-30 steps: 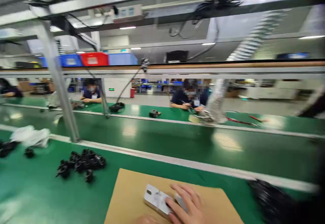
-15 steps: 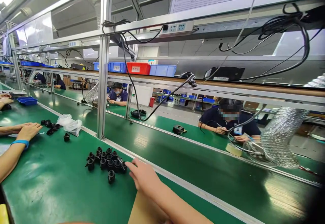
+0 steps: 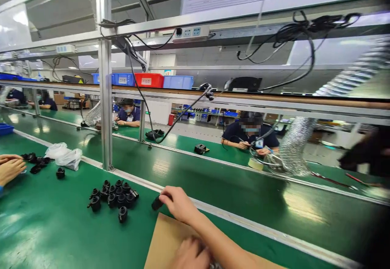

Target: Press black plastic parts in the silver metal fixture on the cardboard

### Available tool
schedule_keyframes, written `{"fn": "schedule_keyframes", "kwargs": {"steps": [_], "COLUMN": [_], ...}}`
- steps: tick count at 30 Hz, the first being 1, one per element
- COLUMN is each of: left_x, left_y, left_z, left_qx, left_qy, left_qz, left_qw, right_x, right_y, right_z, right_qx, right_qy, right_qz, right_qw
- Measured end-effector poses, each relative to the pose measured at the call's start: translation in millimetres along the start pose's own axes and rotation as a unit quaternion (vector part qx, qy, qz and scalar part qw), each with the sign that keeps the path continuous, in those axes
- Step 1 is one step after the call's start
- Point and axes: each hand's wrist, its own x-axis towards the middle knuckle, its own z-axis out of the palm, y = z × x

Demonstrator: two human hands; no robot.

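My right hand (image 3: 176,204) reaches across from the right, its fingers closed around a small black cylindrical part (image 3: 157,203) just above or on the green bench. To its left stands a cluster of similar black parts (image 3: 117,194), with one black part (image 3: 122,214) slightly in front. Below my right forearm, my left hand (image 3: 191,254) is smeared by motion over a brown cardboard sheet (image 3: 163,236). Something dark and shiny shows beside its fingers, too blurred and cut off to name.
A co-worker's hands (image 3: 12,169) are at the left edge, near more black parts (image 3: 35,161) and a clear plastic bag (image 3: 65,155). A metal post (image 3: 105,98) and rail stand behind the cluster. Another person (image 3: 250,133) works across the bench near a foil duct (image 3: 297,147).
My right hand has moved away from the cluster's right end, with a black part now visible in its fingers. My left hand has come into view. The camera has turned right.
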Motion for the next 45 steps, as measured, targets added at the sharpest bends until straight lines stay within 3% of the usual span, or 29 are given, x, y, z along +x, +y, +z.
{"fn": "schedule_keyframes", "kwargs": {"steps": [5, 9, 12, 16, 20, 25, 37, 45], "left_x": [-6, -20, -26, -25, -20, -19, -15, -15], "left_y": [-33, -39, -31, -15, -3, 4, 20, 17], "left_z": [-0.2, -1.4, 0.9, -0.2, -7.5, -10.6, -12.0, -13.6], "left_qx": [0.01, -0.021, -0.088, -0.172, -0.187, -0.193, -0.19, -0.157], "left_qy": [-0.112, -0.067, -0.025, 0.011, -0.015, -0.025, -0.018, -0.03], "left_qz": [0.017, 0.008, -0.031, -0.121, -0.161, -0.169, -0.171, -0.19], "left_qw": [0.993, 0.997, 0.995, 0.978, 0.969, 0.966, 0.967, 0.969], "right_x": [-79, -132, -151, -158, -157, -155, -154, -154], "right_y": [37, 54, 57, 51, 44, 44, 38, 38], "right_z": [-60, -91, -101, -107, -106, -97, -90, -91], "right_qx": [0.093, 0.126, 0.133, 0.142, 0.14, 0.12, 0.078, 0.06], "right_qy": [0.104, 0.135, 0.14, 0.101, 0.027, -0.015, -0.046, -0.077], "right_qz": [0.126, 0.177, 0.191, 0.163, 0.122, 0.111, 0.091, 0.115], "right_qw": [0.982, 0.967, 0.962, 0.971, 0.982, 0.987, 0.992, 0.989]}}
